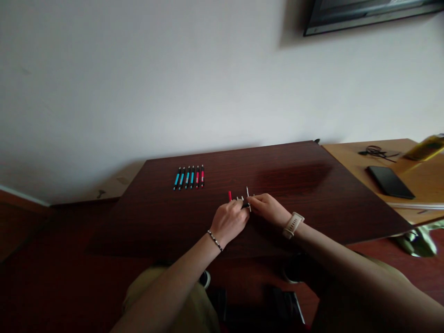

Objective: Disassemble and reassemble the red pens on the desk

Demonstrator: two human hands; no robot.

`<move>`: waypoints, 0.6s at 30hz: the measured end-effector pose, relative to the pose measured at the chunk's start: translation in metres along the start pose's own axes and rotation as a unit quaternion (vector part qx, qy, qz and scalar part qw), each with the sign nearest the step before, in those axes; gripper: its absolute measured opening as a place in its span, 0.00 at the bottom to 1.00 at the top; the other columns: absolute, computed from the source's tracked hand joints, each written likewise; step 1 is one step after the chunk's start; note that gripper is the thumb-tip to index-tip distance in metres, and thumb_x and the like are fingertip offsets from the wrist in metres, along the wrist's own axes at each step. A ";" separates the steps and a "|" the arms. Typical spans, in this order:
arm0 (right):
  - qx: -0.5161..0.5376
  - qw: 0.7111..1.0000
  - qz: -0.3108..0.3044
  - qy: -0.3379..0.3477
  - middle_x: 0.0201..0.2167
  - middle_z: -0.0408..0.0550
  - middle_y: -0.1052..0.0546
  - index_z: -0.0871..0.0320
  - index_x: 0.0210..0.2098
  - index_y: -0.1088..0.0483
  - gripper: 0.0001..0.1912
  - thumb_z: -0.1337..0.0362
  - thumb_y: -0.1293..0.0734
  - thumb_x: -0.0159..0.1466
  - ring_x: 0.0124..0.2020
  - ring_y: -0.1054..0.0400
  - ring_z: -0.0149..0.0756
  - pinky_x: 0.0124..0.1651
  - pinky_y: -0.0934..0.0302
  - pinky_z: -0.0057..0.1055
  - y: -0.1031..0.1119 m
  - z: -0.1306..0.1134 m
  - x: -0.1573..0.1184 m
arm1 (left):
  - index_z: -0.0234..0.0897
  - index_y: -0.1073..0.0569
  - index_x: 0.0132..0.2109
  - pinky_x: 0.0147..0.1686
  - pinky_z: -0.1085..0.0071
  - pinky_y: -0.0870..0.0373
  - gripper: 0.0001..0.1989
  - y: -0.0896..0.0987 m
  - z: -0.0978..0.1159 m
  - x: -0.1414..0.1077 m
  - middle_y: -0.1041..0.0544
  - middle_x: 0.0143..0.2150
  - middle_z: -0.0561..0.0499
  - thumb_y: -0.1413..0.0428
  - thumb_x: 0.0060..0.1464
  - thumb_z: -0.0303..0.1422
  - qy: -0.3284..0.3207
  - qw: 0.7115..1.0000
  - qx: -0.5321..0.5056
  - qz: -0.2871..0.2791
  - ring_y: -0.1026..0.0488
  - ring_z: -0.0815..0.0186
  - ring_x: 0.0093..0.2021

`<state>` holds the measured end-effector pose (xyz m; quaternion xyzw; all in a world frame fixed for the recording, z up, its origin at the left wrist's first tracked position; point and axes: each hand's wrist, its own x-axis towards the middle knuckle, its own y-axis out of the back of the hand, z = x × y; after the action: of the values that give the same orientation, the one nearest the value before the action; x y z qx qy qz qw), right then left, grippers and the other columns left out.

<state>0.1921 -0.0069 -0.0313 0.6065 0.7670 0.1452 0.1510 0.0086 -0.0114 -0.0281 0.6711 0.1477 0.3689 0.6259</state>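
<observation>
My left hand and my right hand meet over the dark table, fingers closed and fingertips almost touching. Pinched in my left fingers is a short black pen part. My right fingertips close on a thin white pen refill that points away from me. Just beyond my left knuckles lies a red pen barrel, with small white pieces beside it, partly hidden by the hand. Farther left, several blue pens and two red pens lie side by side in a row.
The dark wooden table stands against a pale wall. At right, a lighter wooden table holds a black phone, a dark cable and a yellow object. A screen hangs above.
</observation>
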 end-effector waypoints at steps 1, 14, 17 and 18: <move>-0.003 1.000 0.009 0.013 0.18 0.40 0.39 0.55 0.21 0.43 0.27 0.46 0.42 0.71 0.22 0.48 0.30 0.26 0.54 0.30 0.001 -0.002 0.000 | 0.36 0.19 0.38 0.38 0.68 0.29 0.10 0.001 0.001 0.001 0.20 0.41 0.45 0.45 0.66 0.27 0.012 1.000 -0.019 0.004 0.22 0.61 0.41; -0.038 0.987 0.092 0.128 0.31 0.43 0.22 0.55 0.56 0.30 0.17 0.55 0.35 0.71 0.29 0.30 0.36 0.35 0.39 0.31 0.016 -0.024 -0.010 | 0.36 0.43 0.22 0.30 0.71 0.48 0.23 0.011 -0.003 0.007 0.41 0.23 0.57 0.45 0.64 0.36 0.145 0.888 -0.437 -0.007 0.43 0.71 0.27; 0.003 0.986 0.049 0.158 0.37 0.47 0.20 0.55 0.50 0.26 0.12 0.56 0.34 0.71 0.37 0.27 0.37 0.41 0.35 0.32 0.016 -0.023 -0.009 | 0.37 0.44 0.23 0.29 0.70 0.50 0.23 0.013 -0.004 0.007 0.44 0.23 0.57 0.46 0.63 0.38 0.160 0.861 -0.482 -0.019 0.46 0.71 0.27; 0.022 0.986 0.029 0.160 0.39 0.48 0.20 0.55 0.48 0.25 0.12 0.56 0.34 0.71 0.38 0.27 0.38 0.43 0.35 0.33 0.016 -0.022 -0.008 | 0.37 0.44 0.23 0.29 0.70 0.51 0.23 0.014 -0.003 0.007 0.45 0.23 0.58 0.46 0.63 0.38 0.163 0.857 -0.487 -0.023 0.47 0.71 0.27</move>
<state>0.1989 -0.0117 -0.0039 0.6008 0.7662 0.2278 0.0086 0.0078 -0.0065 -0.0132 0.2066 0.0646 0.4834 0.8482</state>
